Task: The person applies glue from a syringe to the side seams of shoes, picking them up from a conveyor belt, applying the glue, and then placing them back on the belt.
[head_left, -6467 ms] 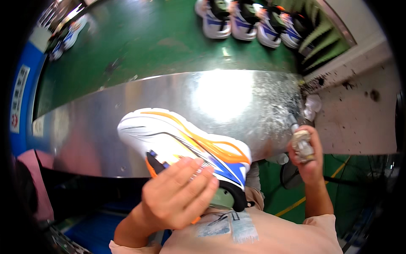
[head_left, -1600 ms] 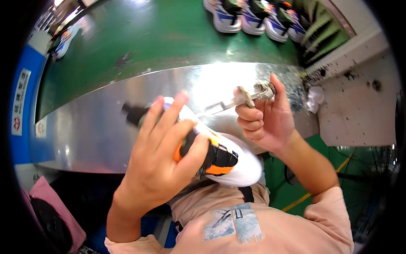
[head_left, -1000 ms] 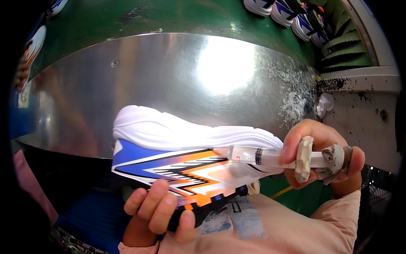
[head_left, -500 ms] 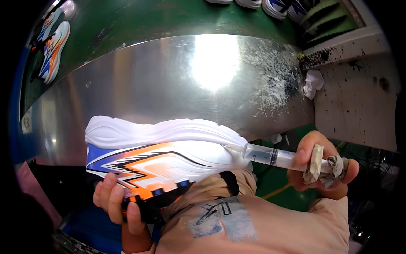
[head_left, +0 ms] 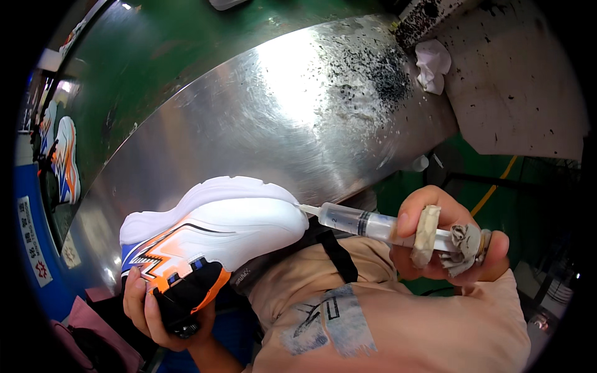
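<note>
bench: curved steel sheet (head_left: 261, 130) with a bright glare and black specks at its far right | beyond: green belt (head_left: 161, 56) carrying shoes (head_left: 62, 158) at left | right: speckled grey slab (head_left: 516, 81), crumpled white rag (head_left: 432, 62) | below: green floor (head_left: 485, 168)

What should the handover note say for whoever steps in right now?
Left hand: grips the shoe by its dark collar, sole turned up and away.
Right hand: holds the syringe, thumb at the plunger end.
Syringe tip sits at the white sole's edge near the toe; whether anything has been squeezed out there, cannot tell.
Steel table lies behind, with a crumpled cloth at its far right.
Shoe not yet set down.
</note>
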A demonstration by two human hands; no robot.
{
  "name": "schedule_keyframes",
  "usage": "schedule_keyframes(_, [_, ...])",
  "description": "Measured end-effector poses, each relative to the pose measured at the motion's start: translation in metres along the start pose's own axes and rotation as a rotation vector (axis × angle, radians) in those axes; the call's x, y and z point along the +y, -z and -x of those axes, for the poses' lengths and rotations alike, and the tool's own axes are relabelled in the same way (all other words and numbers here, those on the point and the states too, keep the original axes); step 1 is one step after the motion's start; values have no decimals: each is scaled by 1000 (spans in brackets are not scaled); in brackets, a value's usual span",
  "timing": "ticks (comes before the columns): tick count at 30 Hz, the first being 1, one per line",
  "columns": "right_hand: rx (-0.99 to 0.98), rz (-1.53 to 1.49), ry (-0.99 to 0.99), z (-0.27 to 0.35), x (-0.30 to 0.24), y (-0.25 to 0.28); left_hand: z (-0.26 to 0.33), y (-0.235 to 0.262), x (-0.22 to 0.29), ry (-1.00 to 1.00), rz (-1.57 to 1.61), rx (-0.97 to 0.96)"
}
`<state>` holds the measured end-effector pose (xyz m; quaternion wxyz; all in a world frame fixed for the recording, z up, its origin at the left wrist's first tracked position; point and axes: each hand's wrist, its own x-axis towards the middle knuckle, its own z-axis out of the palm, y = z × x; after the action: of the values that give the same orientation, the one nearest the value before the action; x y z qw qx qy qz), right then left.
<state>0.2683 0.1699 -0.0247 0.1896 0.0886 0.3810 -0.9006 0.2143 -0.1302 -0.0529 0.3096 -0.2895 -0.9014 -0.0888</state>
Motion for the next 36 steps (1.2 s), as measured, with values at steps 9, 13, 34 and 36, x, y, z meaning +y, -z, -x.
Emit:
schedule_keyframes(9, [-264, -88, 290, -5, 28, 7, -31, 6, -8, 64, 169, -92])
schedule_keyframes(13, [-79, 144, 202, -14, 24, -6, -50, 6, -20, 59, 211, -194])
schedule_keyframes(34, [-264, 748, 683, -33, 55, 7, -129, -11, -68, 419, 698, -649])
schedule_keyframes(36, [-215, 725, 688, -35, 49, 15, -133, -23, -73, 397, 736, -675])
